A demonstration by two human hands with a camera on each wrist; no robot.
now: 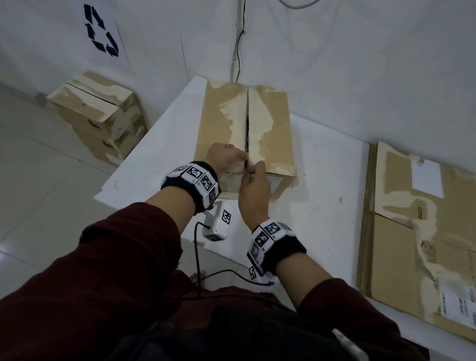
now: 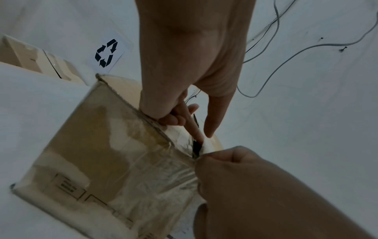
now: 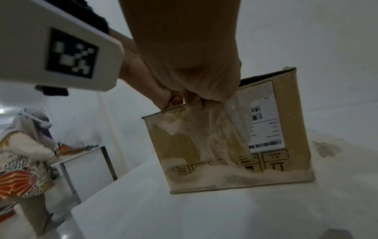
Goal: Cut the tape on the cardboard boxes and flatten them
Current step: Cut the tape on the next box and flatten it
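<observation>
Where walls meet, white table [image 1: 323, 168]

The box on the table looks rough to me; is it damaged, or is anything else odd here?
Yes. The box has its brown top skin torn away in pale ragged patches along the centre seam, which gapes slightly. The flattened cardboard to the right shows similar tearing.

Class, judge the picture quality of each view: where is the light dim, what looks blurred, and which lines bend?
Head view: dim, even light; the table edge bows from the wide lens. Left wrist view: the left hand is dark, the box face soft. Right wrist view: the marker block and box label are blurred.
</observation>
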